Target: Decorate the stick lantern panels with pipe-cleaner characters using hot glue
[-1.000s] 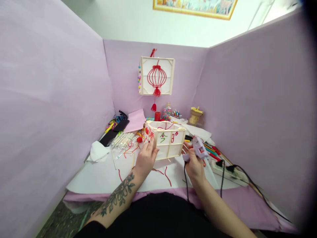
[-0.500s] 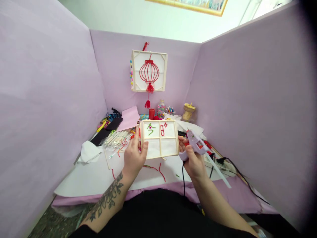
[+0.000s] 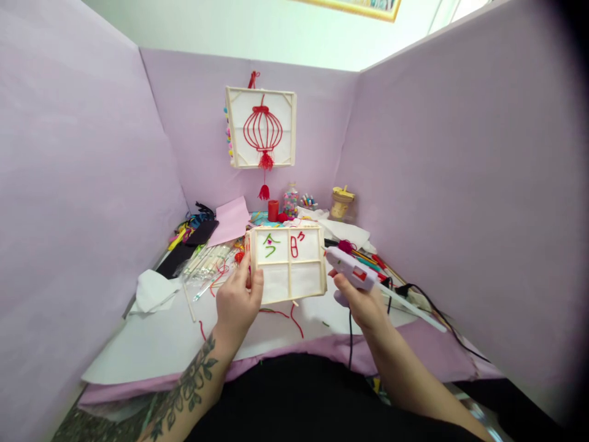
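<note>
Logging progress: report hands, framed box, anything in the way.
Left hand gripping framed box, left edge. Right hand holding glue gun, nozzle by box's right edge. Red strands on white paper below, seemingly out of the way.

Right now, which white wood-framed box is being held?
The lower white wood-framed box, decorated in green and red, is in the left hand; no hand touches the upper box.

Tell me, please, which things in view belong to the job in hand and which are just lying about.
In use:
white panelled box with pale wooden frame, in the left hand
lilac plastic glue gun, in the right hand

Apparently lying about:
pink paper sheet
red cylinder
clear jar of multicoloured balls
</note>
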`<state>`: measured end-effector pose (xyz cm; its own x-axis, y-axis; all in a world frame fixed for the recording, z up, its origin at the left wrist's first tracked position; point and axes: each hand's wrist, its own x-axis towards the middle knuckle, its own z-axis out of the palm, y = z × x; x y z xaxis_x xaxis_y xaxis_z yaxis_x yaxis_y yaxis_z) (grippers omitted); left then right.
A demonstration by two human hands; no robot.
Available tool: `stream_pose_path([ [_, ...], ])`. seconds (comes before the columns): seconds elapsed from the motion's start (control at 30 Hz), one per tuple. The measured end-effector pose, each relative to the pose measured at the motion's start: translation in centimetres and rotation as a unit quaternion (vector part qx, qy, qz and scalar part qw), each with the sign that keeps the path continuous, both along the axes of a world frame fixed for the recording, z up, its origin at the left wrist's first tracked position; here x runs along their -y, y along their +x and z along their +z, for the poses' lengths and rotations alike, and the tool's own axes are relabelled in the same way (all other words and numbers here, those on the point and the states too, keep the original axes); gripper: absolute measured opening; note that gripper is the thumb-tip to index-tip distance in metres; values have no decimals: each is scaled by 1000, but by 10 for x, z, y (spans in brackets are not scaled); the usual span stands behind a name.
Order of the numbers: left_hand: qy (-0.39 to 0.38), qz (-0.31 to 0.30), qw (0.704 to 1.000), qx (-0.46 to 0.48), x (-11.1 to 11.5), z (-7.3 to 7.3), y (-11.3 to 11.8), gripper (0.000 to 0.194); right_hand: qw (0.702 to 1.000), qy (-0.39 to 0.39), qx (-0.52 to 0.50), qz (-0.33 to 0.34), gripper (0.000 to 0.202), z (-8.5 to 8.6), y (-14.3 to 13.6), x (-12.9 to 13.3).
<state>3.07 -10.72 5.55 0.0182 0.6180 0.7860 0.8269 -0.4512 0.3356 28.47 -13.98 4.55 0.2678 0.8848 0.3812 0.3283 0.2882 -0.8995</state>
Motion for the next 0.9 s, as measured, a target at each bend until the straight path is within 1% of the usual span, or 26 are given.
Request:
stream_pose_path([
  [0.13, 17, 1, 1000, -22, 2, -5, -2, 46, 996, -15, 79, 29, 35, 23, -14, 1],
  [0.23, 29, 3, 999, -28, 4, -8, -3, 46, 995, -12, 97, 26, 34, 30, -23, -2],
  [0.5, 27, -17, 999, -15, 6, -12, -2, 44, 994, -36, 101, -1, 35, 31, -28, -5],
  [0.73, 35, -26, 999, -17, 9, -12, 0, 43, 994, -34, 105, -1, 41, 34, -31, -5],
  [0.9, 38, -34, 999, -11, 10, -11, 1, 43, 995, -28, 99, 0, 41, 34, -32, -5],
])
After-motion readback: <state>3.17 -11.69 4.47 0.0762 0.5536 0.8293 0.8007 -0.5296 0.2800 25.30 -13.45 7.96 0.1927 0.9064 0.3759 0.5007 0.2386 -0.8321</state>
